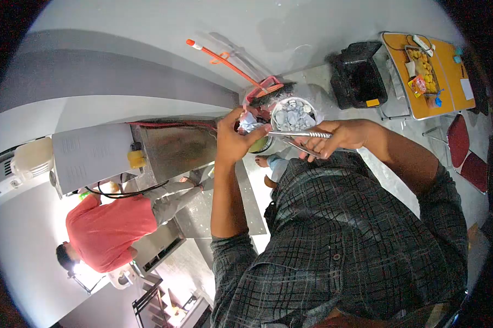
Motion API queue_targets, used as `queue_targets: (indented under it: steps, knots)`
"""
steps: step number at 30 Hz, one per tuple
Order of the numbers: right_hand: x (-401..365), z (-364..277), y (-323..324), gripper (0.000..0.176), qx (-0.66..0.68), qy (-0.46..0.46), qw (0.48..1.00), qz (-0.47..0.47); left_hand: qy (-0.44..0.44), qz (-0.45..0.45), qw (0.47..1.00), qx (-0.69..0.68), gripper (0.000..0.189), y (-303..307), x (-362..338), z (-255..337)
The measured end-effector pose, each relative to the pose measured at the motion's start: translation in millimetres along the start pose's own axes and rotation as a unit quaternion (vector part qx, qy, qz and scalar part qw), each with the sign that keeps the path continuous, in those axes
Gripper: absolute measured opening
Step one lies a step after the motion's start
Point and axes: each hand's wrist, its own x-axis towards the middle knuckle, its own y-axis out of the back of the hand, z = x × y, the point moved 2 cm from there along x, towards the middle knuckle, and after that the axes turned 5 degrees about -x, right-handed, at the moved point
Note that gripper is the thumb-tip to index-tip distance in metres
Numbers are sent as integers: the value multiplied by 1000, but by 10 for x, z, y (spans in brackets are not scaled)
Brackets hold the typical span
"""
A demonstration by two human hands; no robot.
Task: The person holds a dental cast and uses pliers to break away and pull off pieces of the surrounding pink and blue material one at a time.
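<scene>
The left hand [232, 139] is holding a crumpled white wad of paper [250, 121], its fingers [257, 133] curling closed around it. The right hand [334, 136] is gripping a pair of shiny metal tongs [298, 134], fingers wrapped tight on the handles, the tips pointing toward the wad. Both are hovering just in front of a round white bucket [311, 105] that is holding more pale crumpled scraps. A long orange-handled tool [230, 63] is leaning beside the bucket. A black bin [358, 74] and an orange counter [448, 65] are standing farther off, and a person in a red shirt [107, 229] is crouching well apart
</scene>
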Motion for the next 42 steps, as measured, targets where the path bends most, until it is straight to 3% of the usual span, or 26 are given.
queue_targets:
  steps: [4, 6, 8, 10, 13, 18, 23, 25, 29, 31, 32, 34, 36, 37, 38, 39, 40, 42]
  knots:
    - [73, 117, -43, 68, -8, 7, 1000, -13, 8, -13, 998, 64, 34, 50, -7, 80]
    - [56, 124, -80, 66, 14, -1, 1000, -3, -58, -20, 994, 86, 34, 71, -18, 95]
    - [29, 120, -156, 65, 27, -6, 1000, 2, -52, -22, 993, 103, 34, 98, -34, 140]
    - [25, 67, -228, 55, -80, -3, 994, 77, -50, -21, 991, 121, 34, 118, -33, 158]
    - [77, -11, -207, 49, -182, -8, 978, 104, -55, -25, 992, 112, 32, 131, -28, 153]
    - [109, -246, -150, 38, -293, -55, 942, 153, -2, -24, 999, 34, 27, 120, -3, -38]
    - [112, -267, -109, 25, -367, -100, 910, 166, -54, -25, 998, 9, 29, 60, 145, -151]
    - [55, -337, -193, 26, -472, -134, 844, 217, -83, -8, 996, 26, 33, 40, 230, -97]
    - [-3, -353, -141, 39, -395, -99, 884, 227, -35, -19, 999, -2, 31, -15, 338, -160]
    - [-15, -338, -99, 38, -423, -80, 872, 234, -54, -15, 988, -143, 46, -56, 430, -234]
    - [-18, -305, -64, 35, -432, -61, 855, 280, -52, -21, 988, -144, 46, -99, 421, -275]
    - [-52, -270, -58, 33, -435, -44, 837, 328, 144, 14, 945, -294, 65, -183, 374, -191]
    - [-101, -317, -106, 28, -555, 29, 737, 384, 170, 10, 940, -296, 69, -229, 403, -158]
    - [-121, -274, -68, 28, -552, 28, 738, 387, 196, 11, 934, -299, 74, -254, 415, -161]
    - [-157, -216, 0, 27, -586, 35, 694, 417, 198, 8, 934, -298, 74, -291, 449, -215]
    - [-187, -184, 51, 26, -618, 42, 647, 445, 136, 52, 979, -142, 74, -294, 501, -301]
    - [-211, -186, 83, 26, -615, 42, 648, 446, 69, 92, 993, 20, 74, -284, 539, -336]
    - [-276, -228, 135, 24, -566, -12, 682, 463, 66, 89, 993, -34, 73, -264, 570, -437]
